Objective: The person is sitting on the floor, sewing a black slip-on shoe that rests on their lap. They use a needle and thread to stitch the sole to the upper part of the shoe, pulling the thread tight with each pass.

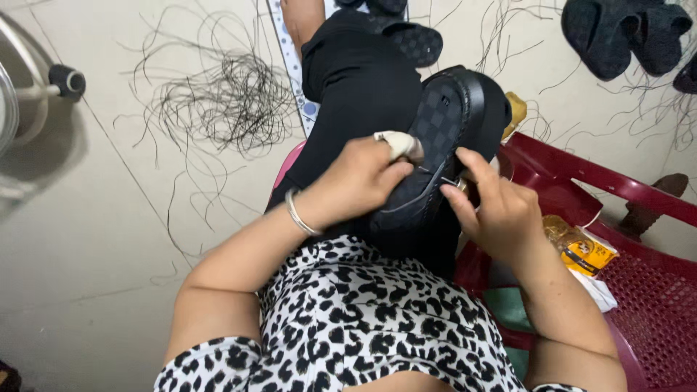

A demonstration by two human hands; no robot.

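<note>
The pale floor (94, 239) carries a tangle of black thread (225, 101), more black shoes (624, 36) at the far right, and a dark red plastic chair (581, 174) holding a yellow packet (581, 250).

The black shoe (443, 145) lies sole-up across the person's lap, propped against the black-clad leg (356, 80), its checked sole facing the camera. It looks light but bulky; the sole seems stiff and rubbery, the upper softer, so it should bend a little at the edge and not slip much. The sole rim near the heel looks the best place to steady it.

The left hand (352, 185), with a cloth-wrapped finger (399, 145) and a bangle (299, 214) on the wrist, is closed over the sole edge, pressing the shoe down. The right hand (497, 210) pinches with thumb and forefinger at the rim; it probably holds a needle or thread, though that is too small to tell.
</note>
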